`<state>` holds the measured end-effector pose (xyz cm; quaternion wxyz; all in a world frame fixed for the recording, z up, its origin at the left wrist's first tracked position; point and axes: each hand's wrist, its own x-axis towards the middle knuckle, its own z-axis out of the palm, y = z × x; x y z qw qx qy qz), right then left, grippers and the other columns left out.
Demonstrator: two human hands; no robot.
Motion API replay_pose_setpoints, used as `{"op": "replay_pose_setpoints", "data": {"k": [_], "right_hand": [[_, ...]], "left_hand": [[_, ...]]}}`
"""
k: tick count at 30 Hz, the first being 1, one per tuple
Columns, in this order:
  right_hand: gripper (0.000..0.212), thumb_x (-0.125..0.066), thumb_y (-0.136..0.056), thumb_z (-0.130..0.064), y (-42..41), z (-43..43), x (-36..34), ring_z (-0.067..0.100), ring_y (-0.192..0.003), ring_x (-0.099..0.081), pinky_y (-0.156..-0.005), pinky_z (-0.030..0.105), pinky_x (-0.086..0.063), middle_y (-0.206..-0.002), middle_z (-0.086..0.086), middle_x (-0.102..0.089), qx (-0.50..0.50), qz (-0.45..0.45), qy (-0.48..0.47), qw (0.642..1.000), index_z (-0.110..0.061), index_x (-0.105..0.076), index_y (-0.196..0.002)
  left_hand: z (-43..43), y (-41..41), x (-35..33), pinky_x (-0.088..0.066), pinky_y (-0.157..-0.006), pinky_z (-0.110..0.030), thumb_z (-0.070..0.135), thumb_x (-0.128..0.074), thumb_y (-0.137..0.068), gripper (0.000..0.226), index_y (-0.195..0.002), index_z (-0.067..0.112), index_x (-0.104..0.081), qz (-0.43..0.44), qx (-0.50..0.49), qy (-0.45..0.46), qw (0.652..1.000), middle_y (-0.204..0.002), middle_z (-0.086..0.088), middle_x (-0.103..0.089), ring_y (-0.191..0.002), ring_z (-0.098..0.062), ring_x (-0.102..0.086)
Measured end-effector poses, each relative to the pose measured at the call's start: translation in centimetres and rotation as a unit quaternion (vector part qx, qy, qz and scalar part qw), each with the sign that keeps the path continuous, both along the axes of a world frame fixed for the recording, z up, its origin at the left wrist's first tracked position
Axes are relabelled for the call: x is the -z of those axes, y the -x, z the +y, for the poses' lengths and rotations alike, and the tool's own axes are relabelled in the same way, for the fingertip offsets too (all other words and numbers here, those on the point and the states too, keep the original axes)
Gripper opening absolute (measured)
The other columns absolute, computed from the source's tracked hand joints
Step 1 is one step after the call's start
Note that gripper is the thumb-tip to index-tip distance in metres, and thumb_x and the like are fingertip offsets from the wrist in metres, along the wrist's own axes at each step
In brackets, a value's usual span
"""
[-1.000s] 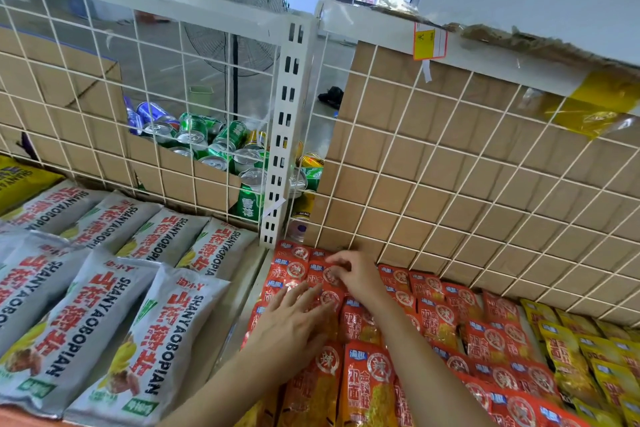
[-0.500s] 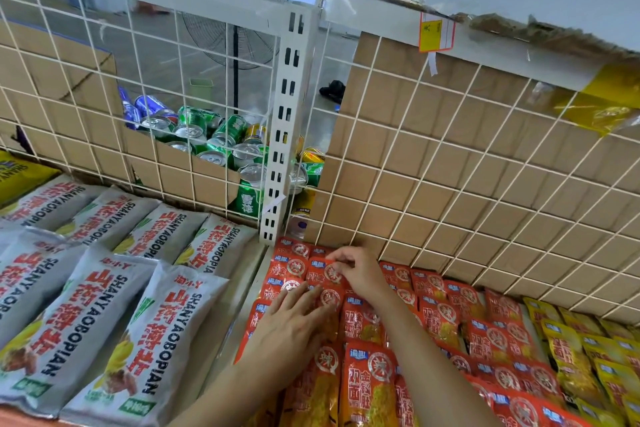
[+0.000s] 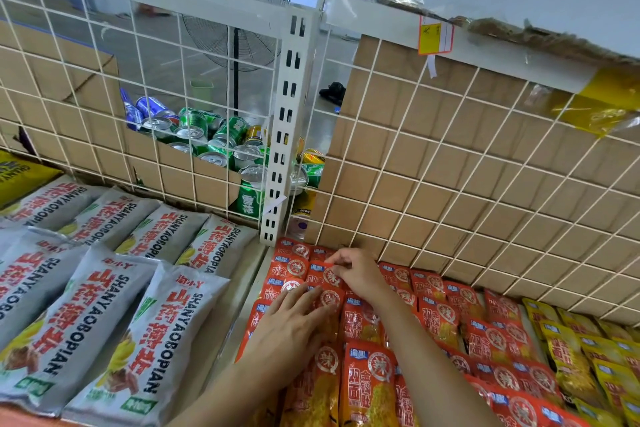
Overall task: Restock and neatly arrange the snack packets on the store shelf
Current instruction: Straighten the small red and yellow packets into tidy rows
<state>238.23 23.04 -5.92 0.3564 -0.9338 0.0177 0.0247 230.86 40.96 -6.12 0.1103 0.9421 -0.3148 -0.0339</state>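
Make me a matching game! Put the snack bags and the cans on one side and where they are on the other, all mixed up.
Things:
1. grey foil snack bags
2. red foil snack packets
3. yellow foil snack packets
4. green metal drink cans

Places:
A. far right
B. at the back
C. on the left
D. in the middle

Pairs: 1-C, 2-D, 3-A, 4-B
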Motion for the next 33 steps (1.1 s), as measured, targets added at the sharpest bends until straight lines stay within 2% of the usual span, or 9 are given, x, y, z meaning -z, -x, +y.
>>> {"op": "replay_pose_setpoints", "data": {"k": [2, 7, 18, 20, 23, 26, 28, 30, 33], "right_hand": [[0.015, -0.059, -0.089, -0.013, 0.0, 0.0, 0.0, 0.014, -0.105, -0.059, -0.092, 0.034, -0.05, -0.114, 0.0, -0.065, -0.004, 0.002, 0.006, 1.0, -0.019, -0.068, -0.099], [0.014, -0.059, -0.089, -0.012, 0.1, 0.0, -0.1, 0.013, -0.105, -0.06, -0.093, 0.038, -0.05, -0.113, 0.0, -0.066, -0.006, -0.001, -0.001, 1.0, -0.02, -0.068, -0.097], [0.015, -0.06, -0.089, -0.016, 0.6, 0.4, -0.7, 0.012, -0.105, -0.059, -0.093, 0.039, -0.049, -0.112, -0.003, -0.066, -0.006, 0.003, 0.025, 1.0, -0.022, -0.069, -0.099], [0.017, -0.06, -0.088, -0.017, 0.8, 0.5, -1.1, 0.011, -0.105, -0.059, -0.094, 0.034, -0.048, -0.113, -0.003, -0.066, -0.007, 0.003, 0.035, 0.999, -0.022, -0.068, -0.102], [0.024, -0.059, -0.089, -0.016, 1.6, 0.2, -1.9, 0.005, -0.096, -0.054, -0.08, 0.01, -0.039, -0.111, -0.002, -0.065, -0.01, -0.043, 0.059, 0.997, -0.018, -0.064, -0.112], [0.024, -0.058, -0.091, -0.02, 3.1, -0.2, -2.9, 0.004, -0.092, -0.052, -0.07, 0.004, -0.035, -0.108, -0.004, -0.061, -0.001, -0.09, 0.075, 0.993, -0.019, -0.062, -0.114], [0.026, -0.057, -0.091, -0.024, 4.1, -0.5, -3.3, 0.009, -0.104, -0.054, -0.08, 0.01, -0.036, -0.115, -0.004, -0.059, -0.013, -0.081, 0.086, 0.993, -0.02, -0.061, -0.117], [0.032, -0.056, -0.092, -0.029, 5.0, -0.7, -3.4, 0.012, -0.116, -0.05, -0.093, 0.022, -0.037, -0.125, -0.005, -0.055, -0.033, -0.049, 0.114, 0.992, -0.021, -0.057, -0.123], [0.037, -0.054, -0.092, -0.034, 5.8, -0.4, -3.3, 0.013, -0.121, -0.046, -0.099, 0.026, -0.035, -0.13, -0.004, -0.052, -0.056, -0.028, 0.135, 0.989, -0.021, -0.054, -0.127]], "left_hand": [[0.1, 0.1, 0.0, -0.04, -0.095, -0.033, 0.054, -0.03, -0.08, 0.05, -0.121, 0.044, -0.055, 0.034, -0.017, -0.01, 0.999, -0.125, 0.01, -0.061, -0.117, -0.015, -0.057], [0.0, 0.3, -0.2, -0.05, -0.087, -0.027, 0.053, -0.034, -0.078, 0.046, -0.114, 0.043, -0.062, 0.02, -0.002, -0.021, 1.0, -0.113, 0.014, -0.066, -0.107, -0.009, -0.062], [-0.1, 0.4, -0.4, -0.045, -0.087, -0.026, 0.052, -0.033, -0.079, 0.046, -0.114, 0.044, -0.061, -0.002, -0.006, -0.051, 0.999, -0.112, 0.015, -0.066, -0.104, -0.009, -0.064], [-0.1, 0.4, -0.3, -0.042, -0.088, -0.026, 0.051, -0.033, -0.079, 0.046, -0.114, 0.044, -0.061, 0.004, 0.0, -0.04, 0.999, -0.112, 0.015, -0.066, -0.104, -0.008, -0.064], [0.2, 0.3, -0.9, -0.049, -0.086, -0.025, 0.048, -0.033, -0.079, 0.047, -0.115, 0.041, -0.062, 0.015, -0.016, -0.009, 1.0, -0.115, 0.015, -0.065, -0.107, -0.008, -0.062], [0.5, 0.1, -1.1, -0.033, -0.107, -0.031, 0.055, -0.012, -0.08, 0.067, -0.135, 0.035, -0.045, -0.012, -0.02, 0.057, 0.998, -0.142, 0.011, -0.044, -0.134, -0.013, -0.038], [0.9, 0.4, -1.1, -0.017, -0.114, -0.029, 0.06, 0.004, -0.071, 0.083, -0.143, 0.036, -0.03, -0.003, -0.01, 0.076, 0.997, -0.152, 0.013, -0.023, -0.142, -0.01, -0.016], [1.2, 0.9, -1.8, -0.013, -0.115, -0.028, 0.066, 0.006, -0.068, 0.086, -0.144, 0.038, -0.025, 0.005, -0.002, 0.063, 0.998, -0.154, 0.014, -0.017, -0.142, -0.009, -0.012], [1.5, 2.1, -2.2, -0.003, -0.114, -0.029, 0.084, 0.006, -0.064, 0.094, -0.145, 0.041, -0.019, 0.016, 0.016, 0.031, 0.999, -0.155, 0.016, -0.01, -0.144, -0.009, -0.003]]}}
